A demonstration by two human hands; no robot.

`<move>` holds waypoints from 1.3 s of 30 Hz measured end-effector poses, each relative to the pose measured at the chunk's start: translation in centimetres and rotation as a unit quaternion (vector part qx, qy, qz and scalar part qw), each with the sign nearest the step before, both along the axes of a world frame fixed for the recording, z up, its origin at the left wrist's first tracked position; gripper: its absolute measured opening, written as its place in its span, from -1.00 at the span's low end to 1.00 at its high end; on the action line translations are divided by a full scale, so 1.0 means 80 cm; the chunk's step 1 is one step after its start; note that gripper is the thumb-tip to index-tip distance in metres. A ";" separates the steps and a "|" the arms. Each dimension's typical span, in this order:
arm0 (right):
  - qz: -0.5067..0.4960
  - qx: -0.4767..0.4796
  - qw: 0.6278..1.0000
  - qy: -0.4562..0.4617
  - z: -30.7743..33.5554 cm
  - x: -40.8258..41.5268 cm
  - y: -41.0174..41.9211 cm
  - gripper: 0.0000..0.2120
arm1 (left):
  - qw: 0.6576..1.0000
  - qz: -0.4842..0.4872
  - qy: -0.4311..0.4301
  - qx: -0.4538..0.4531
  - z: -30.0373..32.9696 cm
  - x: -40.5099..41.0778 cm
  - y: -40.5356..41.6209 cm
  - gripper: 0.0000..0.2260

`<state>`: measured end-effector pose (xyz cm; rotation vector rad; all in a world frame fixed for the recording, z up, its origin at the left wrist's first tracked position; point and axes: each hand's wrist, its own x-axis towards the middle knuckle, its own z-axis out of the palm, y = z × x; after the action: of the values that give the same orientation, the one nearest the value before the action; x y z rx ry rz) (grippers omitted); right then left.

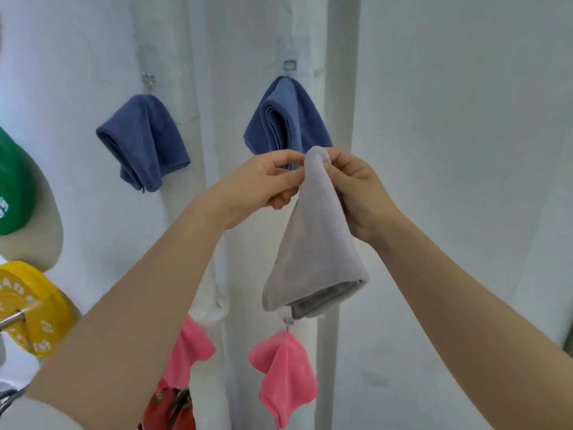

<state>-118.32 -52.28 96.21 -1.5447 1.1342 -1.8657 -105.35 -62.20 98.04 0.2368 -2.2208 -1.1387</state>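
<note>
Roughly at the centre of the frame, a grey cloth [310,259] hangs in the air in front of a white wall [465,150], held up by its top end alone. The left grip [266,184] comes in from the lower left and pinches that top end between thumb and forefinger, with the other fingers curled underneath. The right grip [356,193] comes in from the lower right and grasps the same bunched peak from the other side, fingertips pressed into the fabric. Both grips are thus grasping the cloth and meet at its tip with only fabric between them. Below them the cloth spreads into a cone shape, and its folded lower edge shows a darker grey inside.

Behind the tip, in the upper middle, a blue cloth [288,119] hangs from a metal hook [290,65] on the wall; the grey peak overlaps its lower edge in the picture. A second blue cloth [145,141] hangs from another hook [148,79] to the upper left. Just under the grey cloth's lower edge a small hook [288,319] carries a pink cloth [285,377], and another pink cloth [189,352] hangs to its left. At the left edge sit a green cap [12,187] and, below it, a yellow weight plate [34,308] on a metal bar [12,319].
</note>
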 end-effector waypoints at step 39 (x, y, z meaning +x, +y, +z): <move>-0.336 -0.364 0.832 0.249 0.485 -0.106 -0.200 -0.74 | 0.858 0.301 0.365 -0.200 0.461 -0.138 -0.136 -0.88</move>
<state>-126.83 -68.30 135.04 -2.3823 1.4010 -2.6673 -116.42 -73.08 134.93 0.2444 -1.4738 -0.3102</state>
